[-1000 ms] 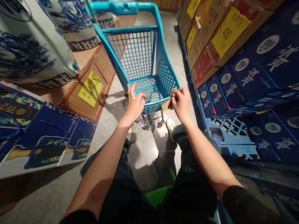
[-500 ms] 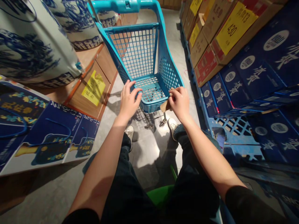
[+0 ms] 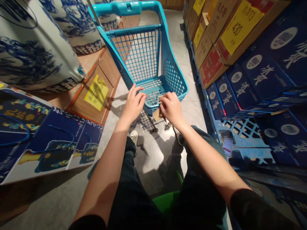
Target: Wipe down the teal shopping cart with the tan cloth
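A blue plastic shopping cart stands before me, its near rim just ahead of both hands. My left hand is at the rim's left corner, fingers apart and holding nothing; I cannot tell how firmly it touches. Pinched in my right hand is a brown cloth, against the middle of the near rim. The fingers hide part of the cloth. The cart's basket shows its grid floor.
Blue boxes and cartons stack on a blue pallet at right, with a phone on it. Large blue-and-white jars stand on a wooden platform at left, near gift boxes. Something green is beneath me.
My right hand has moved left along the cart's near rim with the brown cloth, from the right corner toward the middle. My left hand has stayed nearly in place.
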Motion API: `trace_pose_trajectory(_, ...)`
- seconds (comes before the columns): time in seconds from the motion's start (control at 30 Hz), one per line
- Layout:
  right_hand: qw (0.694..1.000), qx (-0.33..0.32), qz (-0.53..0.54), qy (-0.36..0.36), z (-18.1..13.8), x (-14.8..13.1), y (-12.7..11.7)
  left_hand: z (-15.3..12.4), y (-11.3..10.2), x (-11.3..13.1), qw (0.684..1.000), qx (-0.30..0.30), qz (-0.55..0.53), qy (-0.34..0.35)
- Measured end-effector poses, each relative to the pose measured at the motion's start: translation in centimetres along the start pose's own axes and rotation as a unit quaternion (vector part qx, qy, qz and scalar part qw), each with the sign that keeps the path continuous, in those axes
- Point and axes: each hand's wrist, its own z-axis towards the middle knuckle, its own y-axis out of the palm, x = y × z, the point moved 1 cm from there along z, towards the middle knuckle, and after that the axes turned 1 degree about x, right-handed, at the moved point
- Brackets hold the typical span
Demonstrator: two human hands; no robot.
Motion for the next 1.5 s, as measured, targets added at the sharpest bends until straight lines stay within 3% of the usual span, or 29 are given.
trace_pose_trajectory(0.2, 0.994, -0.054, 0.047, -0.087, -1.0, -3.8, 2.5, 0.2, 0.2, 0.1, 1.000, -0.008, 0.006, 0.001)
trace_pose_trajectory(0.27, 0.992, -0.052, 0.054, -0.099, -0.9, -3.3, 2.5, 0.1, 0.0, -0.1, 1.000, -0.009, 0.004, 0.004)
trace_pose_trajectory(0.37, 0.994, 0.001, 0.066, -0.083, -0.8, -0.1, 1.1, 0.1, -0.3, -0.4, 1.000, -0.017, 0.000, 0.010)
trace_pose_trajectory(0.43, 0.995, 0.052, 0.079, -0.030, -0.7, 2.7, -0.4, 0.1, -0.5, -0.5, 1.000, -0.023, 0.001, 0.012)
trace_pose_trajectory(0.53, 0.975, 0.155, 0.105, 0.116, -0.7, 7.1, -3.1, -0.1, -0.7, -0.3, 1.000, -0.017, 0.004, 0.014)
trace_pose_trajectory(0.63, 0.897, 0.292, 0.168, 0.288, -0.5, 10.4, -4.8, -0.6, -0.7, 0.5, 1.000, -0.004, 0.017, 0.025)
trace_pose_trajectory(0.7, 0.841, 0.339, 0.205, 0.368, -0.5, 11.3, -4.6, -1.0, -0.4, 1.2, 0.998, -0.022, 0.023, 0.052)
trace_pose_trajectory(0.83, 0.788, 0.295, 0.295, 0.453, -0.9, 10.2, -2.2, -1.1, 0.4, 1.6, 0.993, -0.077, 0.023, 0.085)
trace_pose_trajectory(1.03, 0.742, 0.269, 0.390, 0.475, -0.6, 7.3, -1.4, -0.3, 0.6, 0.4, 0.993, -0.091, 0.017, 0.075)
trace_pose_trajectory(1.17, 0.739, 0.210, 0.427, 0.477, 0.1, 6.5, -1.2, -0.1, 1.1, 0.5, 0.997, -0.064, 0.011, 0.046)
trace_pose_trajectory(1.37, 0.757, 0.147, 0.449, 0.451, 0.5, 5.4, 3.5, 1.1, 2.3, 0.6, 0.999, -0.024, 0.029, 0.018)
trace_pose_trajectory(1.43, 0.750, 0.165, 0.443, 0.463, 1.0, 6.3, 4.8, 1.9, 2.6, 0.4, 0.999, -0.023, 0.033, 0.007)
trace_pose_trajectory(1.5, 0.730, 0.224, 0.420, 0.490, 1.8, 8.2, 5.6, 2.7, 2.8, 0.0, 0.999, -0.026, 0.040, 0.001)
